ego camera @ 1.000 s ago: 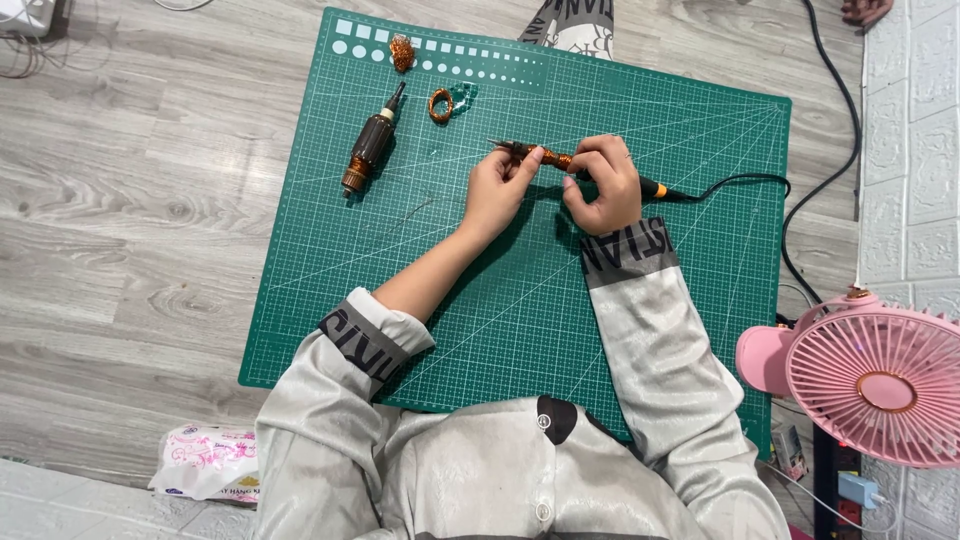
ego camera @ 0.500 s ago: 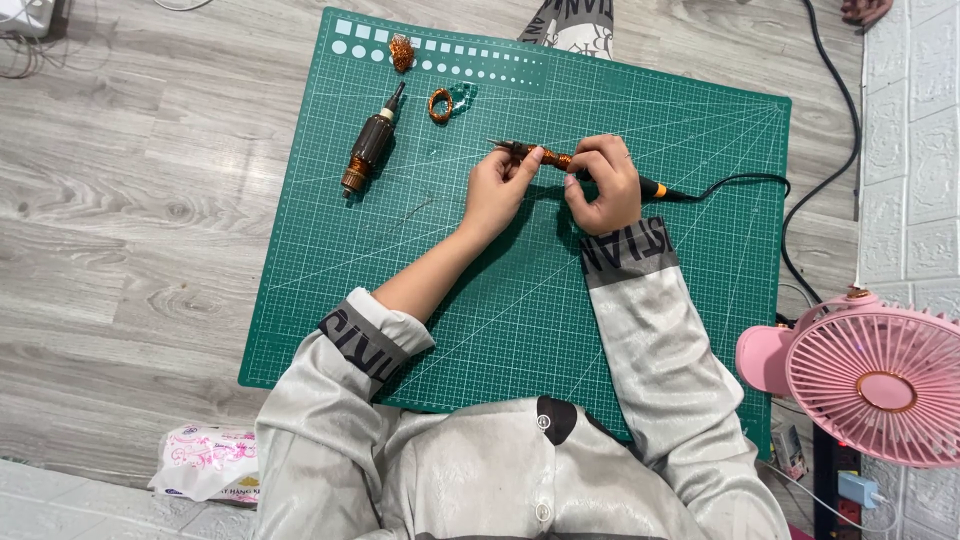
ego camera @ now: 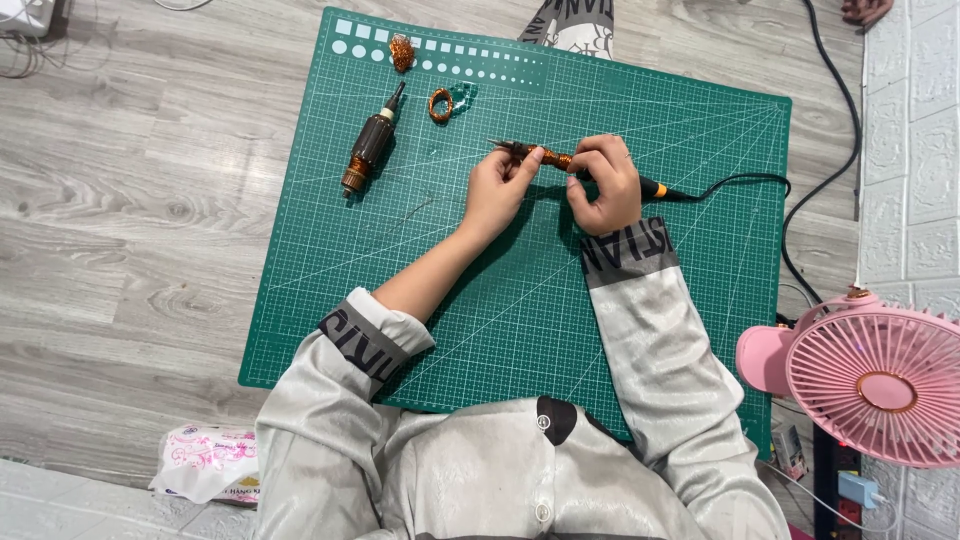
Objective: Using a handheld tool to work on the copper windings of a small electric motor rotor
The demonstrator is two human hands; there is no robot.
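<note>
I see both hands working over the green cutting mat (ego camera: 520, 300), which lies on the grey wooden floor (ego camera: 130, 200). The right hand (ego camera: 605, 183) is closed around the handle of a pen-shaped corded tool (ego camera: 560, 161), probably a soldering iron; its black cord (ego camera: 740, 182) runs off to the right across the mat. The tool lies nearly level, tip pointing left, with copper-coloured wire wound around its front part. The left hand (ego camera: 497, 187) is narrowed to a pinch, fingertips touching the tool near that copper section.

Step in hand, as I judge it: handling the copper winding on the tool's shaft, one hand steadying and the other working the wire. The next move calls for a firm hold on the handle, fine pinch control at the winding, and fingers kept clear of the tip.

Well apart, at the upper left of the mat, lie a motor rotor (ego camera: 371, 143), a small copper coil (ego camera: 441, 105) and a wad of copper wire (ego camera: 402, 52). A pink fan (ego camera: 870, 378) stands at the right edge.
</note>
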